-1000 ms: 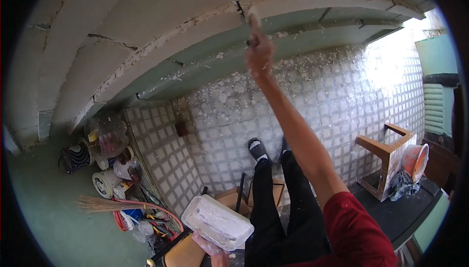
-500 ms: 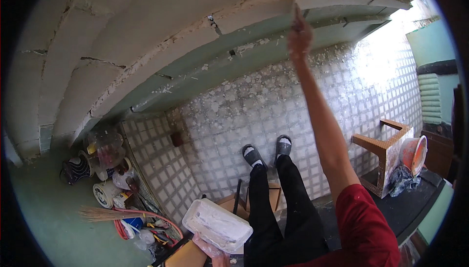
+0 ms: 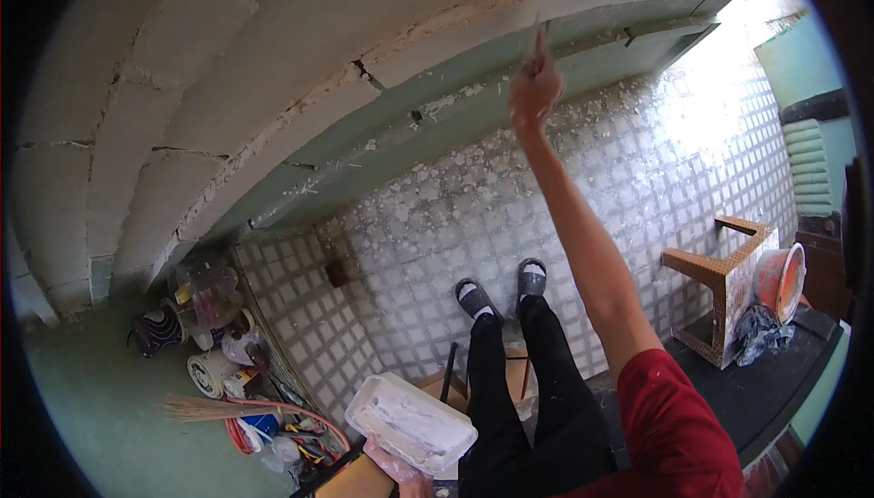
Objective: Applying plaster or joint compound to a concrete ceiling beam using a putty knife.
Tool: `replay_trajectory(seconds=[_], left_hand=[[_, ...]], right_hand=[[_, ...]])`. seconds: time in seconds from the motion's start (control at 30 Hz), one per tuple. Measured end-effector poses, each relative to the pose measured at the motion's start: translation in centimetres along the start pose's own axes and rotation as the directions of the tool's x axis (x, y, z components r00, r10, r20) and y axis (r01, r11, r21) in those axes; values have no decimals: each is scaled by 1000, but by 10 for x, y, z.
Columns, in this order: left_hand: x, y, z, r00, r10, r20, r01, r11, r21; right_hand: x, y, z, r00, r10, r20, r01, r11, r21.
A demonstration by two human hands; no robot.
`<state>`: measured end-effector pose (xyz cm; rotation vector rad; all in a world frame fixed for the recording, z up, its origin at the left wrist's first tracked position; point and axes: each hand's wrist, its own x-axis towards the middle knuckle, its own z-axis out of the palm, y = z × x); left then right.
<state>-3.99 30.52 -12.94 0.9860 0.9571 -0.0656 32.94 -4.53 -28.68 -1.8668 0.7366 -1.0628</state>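
Observation:
My left hand [image 3: 398, 469] grips the near side of a white rectangular tray [image 3: 411, 421], whose inside is smeared with white paste. My right arm stretches far forward. Its hand [image 3: 535, 93] is closed around a thin, narrow tool [image 3: 541, 41], blurred by motion, that points up toward the wall. The tool's tip is just below the rough lower edge of a pale panelled ledge [image 3: 473, 45]. Whether it touches the ledge I cannot tell. Cracks and open joints [image 3: 366, 73] run through the panels.
Pale spatters mark the tiled floor [image 3: 437, 198] far below my sandalled feet [image 3: 475, 298]. A patterned stool [image 3: 719, 270] and an orange-and-white bucket [image 3: 780, 284] are at the right. Buckets [image 3: 211, 372], a straw broom [image 3: 205, 407] and cluttered tools crowd the lower left.
My right hand has moved slightly left and down, drawing the tool's tip lower on the ledge. The whole view has shifted a little. My left hand still holds the tray.

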Motion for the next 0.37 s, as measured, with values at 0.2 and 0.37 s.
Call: replay_trajectory(seconds=[0.2,0.37], left_hand=[[-1,-13,17,997,-4,78,3,1000,12],[7,-1,-9,995,-31,99,27,999,41]], right_hand=[[-2,0,21,988,-141,58,138,990,40],[-42,5,4,917,-340,210,253,901,353]])
